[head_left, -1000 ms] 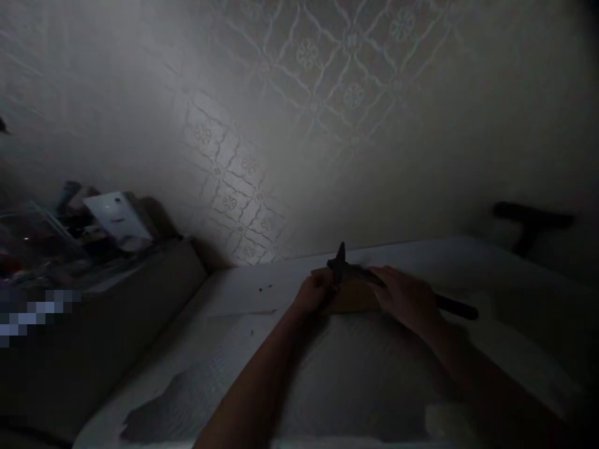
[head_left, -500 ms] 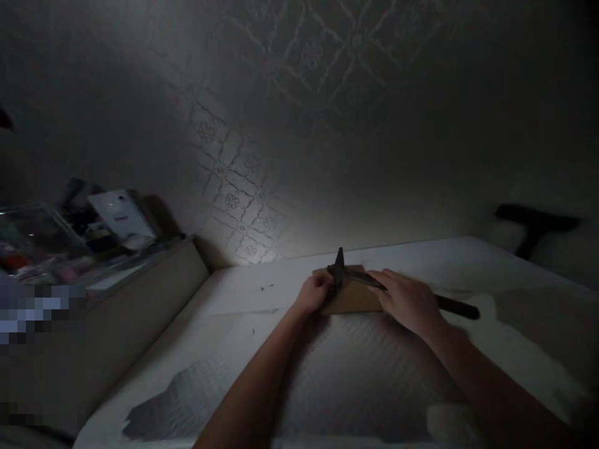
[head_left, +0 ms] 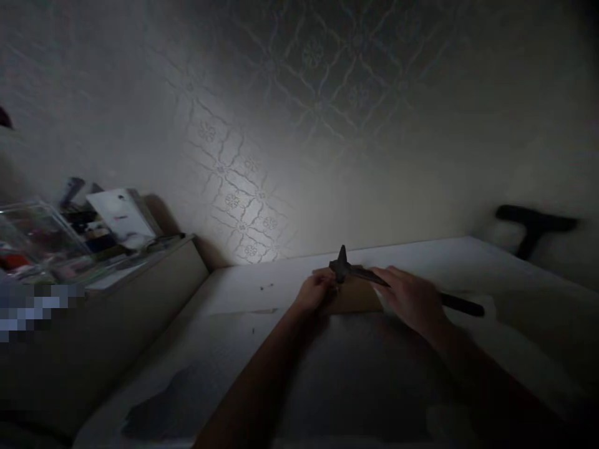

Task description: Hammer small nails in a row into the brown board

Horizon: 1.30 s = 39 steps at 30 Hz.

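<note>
Since the last glimpse, the hammer (head_left: 367,276) has edged towards three o'clock; left hand (head_left: 311,297) sits at nine o'clock on the brown board (head_left: 356,299), fingers (head_left: 324,284) bunched, hold unclear; board lies on the desk (head_left: 234,293); right hand (head_left: 415,300) clenches the hammer, its head just beside the left.

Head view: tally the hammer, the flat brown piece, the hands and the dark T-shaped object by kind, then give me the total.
Hammer: 1
Flat brown piece: 1
Left hand and right hand: 2
Dark T-shaped object: 1
Total: 5
</note>
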Motion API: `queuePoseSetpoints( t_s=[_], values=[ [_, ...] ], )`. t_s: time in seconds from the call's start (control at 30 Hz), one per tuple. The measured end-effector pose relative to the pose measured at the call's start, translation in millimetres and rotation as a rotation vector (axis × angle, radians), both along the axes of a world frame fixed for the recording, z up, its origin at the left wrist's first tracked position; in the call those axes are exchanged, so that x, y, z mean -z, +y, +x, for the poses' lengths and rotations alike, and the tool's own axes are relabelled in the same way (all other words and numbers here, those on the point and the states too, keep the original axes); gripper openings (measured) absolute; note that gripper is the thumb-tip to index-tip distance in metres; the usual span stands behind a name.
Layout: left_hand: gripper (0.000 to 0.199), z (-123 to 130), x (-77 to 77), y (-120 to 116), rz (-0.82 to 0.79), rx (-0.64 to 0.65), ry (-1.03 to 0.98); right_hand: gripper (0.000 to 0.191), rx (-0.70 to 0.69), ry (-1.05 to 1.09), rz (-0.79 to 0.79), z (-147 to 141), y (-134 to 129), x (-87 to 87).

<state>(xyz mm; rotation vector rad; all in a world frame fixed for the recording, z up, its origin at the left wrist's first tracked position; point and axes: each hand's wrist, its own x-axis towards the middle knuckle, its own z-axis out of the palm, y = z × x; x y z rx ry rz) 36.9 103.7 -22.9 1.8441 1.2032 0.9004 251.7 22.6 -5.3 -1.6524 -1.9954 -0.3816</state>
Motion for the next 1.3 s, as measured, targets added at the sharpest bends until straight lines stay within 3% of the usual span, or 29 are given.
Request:
queuePoseSetpoints(
  t_s=[0.6,0.77,0.87,1.3],
  values=[
    [0.018,1.3,-1.3,-2.5,-0.038,-0.01,-0.082,0.033,-0.033,0.003,0.012,0.4,-0.3,0.7],
    [0.023,1.2,-1.7,-2.1,-0.06,-0.004,-0.027,0.033,-0.016,0.048,0.083,2.5,0.9,3.4],
    [0.023,1.6,-0.1,-1.7,-0.084,-0.052,-0.046,0.032,-0.022,0.017,0.061,3.3,1.6,4.6],
    [0.023,0.3,4.3,1.3,-0.076,-0.039,-0.077,0.031,-0.034,0.032,0.036,3.2,2.0,5.9]
  ],
)
